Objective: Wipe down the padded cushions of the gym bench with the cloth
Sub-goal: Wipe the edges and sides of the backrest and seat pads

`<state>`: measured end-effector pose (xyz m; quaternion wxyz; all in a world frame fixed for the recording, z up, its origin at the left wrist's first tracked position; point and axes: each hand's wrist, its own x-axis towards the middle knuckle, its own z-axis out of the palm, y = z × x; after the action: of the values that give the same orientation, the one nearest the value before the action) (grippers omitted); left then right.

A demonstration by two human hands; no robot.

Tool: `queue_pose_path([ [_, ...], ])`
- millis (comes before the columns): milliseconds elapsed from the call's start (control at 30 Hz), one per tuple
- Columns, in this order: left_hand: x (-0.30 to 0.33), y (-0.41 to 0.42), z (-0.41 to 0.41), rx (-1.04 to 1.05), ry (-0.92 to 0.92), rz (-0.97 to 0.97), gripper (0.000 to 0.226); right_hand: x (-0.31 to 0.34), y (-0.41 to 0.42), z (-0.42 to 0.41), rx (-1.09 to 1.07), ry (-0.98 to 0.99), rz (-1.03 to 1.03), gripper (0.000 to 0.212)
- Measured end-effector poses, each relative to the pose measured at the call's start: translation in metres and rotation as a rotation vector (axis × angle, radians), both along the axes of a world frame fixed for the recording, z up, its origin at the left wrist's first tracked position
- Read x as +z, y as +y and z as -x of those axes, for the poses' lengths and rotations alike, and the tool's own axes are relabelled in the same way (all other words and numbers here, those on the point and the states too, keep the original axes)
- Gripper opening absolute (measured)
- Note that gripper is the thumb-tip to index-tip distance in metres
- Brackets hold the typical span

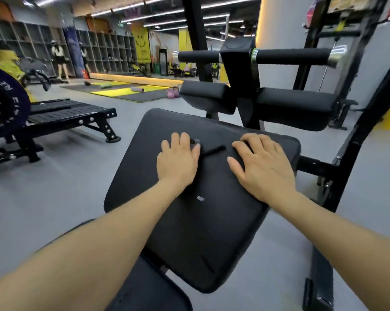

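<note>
The black padded rectangular bench cushion, tilted toward one o'clock, carries a thin black cloth near its twelve o'clock end and two flat hands.

Bright, even light from ceiling strip lamps, with an orange glow along the far wall; wide-angle bending at the edges, background soft and slightly blurred

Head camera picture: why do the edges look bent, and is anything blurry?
Head view: the wide-angle lens bows the ceiling light strips and stretches the forearms; the left hand and right hand on the black seat cushion are fairly sharp; the far lockers are soft.
</note>
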<state>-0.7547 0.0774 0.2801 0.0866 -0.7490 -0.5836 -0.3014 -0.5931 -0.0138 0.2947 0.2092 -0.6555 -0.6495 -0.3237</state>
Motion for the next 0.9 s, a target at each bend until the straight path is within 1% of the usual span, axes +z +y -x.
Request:
queue_pose_path([
  [100, -0.03, -0.033, 0.016, -0.103, 0.044, -0.206, 0.042, -0.012, -0.004, 0.013, -0.044, 0.028, -0.034, 0.051],
  [167, -0.043, -0.049, 0.024, -0.16, 0.057, -0.266, 0.043, -0.014, -0.003, 0.016, -0.069, 0.048, -0.047, 0.053],
  [200, -0.042, -0.048, 0.025, -0.181, 0.061, -0.231, 0.043, -0.015, -0.003, 0.017, -0.082, 0.051, -0.056, 0.054],
  [267, -0.027, -0.029, 0.022, -0.151, 0.072, -0.13, 0.042, -0.015, -0.002, 0.018, -0.089, 0.04, -0.055, 0.055],
  [400, 0.0, 0.018, 0.014, -0.069, -0.083, 0.006, 0.042, -0.014, -0.003, 0.018, -0.111, 0.02, -0.071, 0.052],
  [467, -0.003, 0.017, 0.015, -0.046, -0.061, -0.033, 0.043, -0.016, -0.002, 0.017, -0.116, 0.017, -0.047, 0.049],
  [500, -0.008, 0.01, 0.018, -0.067, -0.032, -0.063, 0.042, -0.017, -0.003, 0.017, -0.119, 0.017, -0.048, 0.05],
  [600, -0.037, -0.026, 0.042, -0.144, 0.027, -0.064, 0.04, -0.017, -0.005, 0.021, -0.123, 0.034, -0.064, 0.056],
  [667, -0.067, -0.059, 0.064, -0.196, 0.06, -0.14, 0.038, -0.018, -0.007, 0.022, -0.127, 0.057, -0.055, 0.051],
  [733, -0.078, -0.075, 0.075, -0.212, 0.05, -0.173, 0.038, -0.018, -0.009, 0.023, -0.125, 0.066, -0.045, 0.047],
  [767, -0.073, -0.07, 0.074, -0.213, 0.05, -0.131, 0.038, -0.017, -0.009, 0.023, -0.121, 0.067, -0.045, 0.047],
  [833, -0.056, -0.043, 0.063, -0.141, 0.031, -0.024, 0.037, -0.016, -0.009, 0.024, -0.114, 0.068, -0.046, 0.047],
  [900, -0.042, -0.021, 0.056, -0.088, -0.054, 0.032, 0.038, -0.017, -0.008, 0.023, -0.12, 0.072, -0.049, 0.047],
])
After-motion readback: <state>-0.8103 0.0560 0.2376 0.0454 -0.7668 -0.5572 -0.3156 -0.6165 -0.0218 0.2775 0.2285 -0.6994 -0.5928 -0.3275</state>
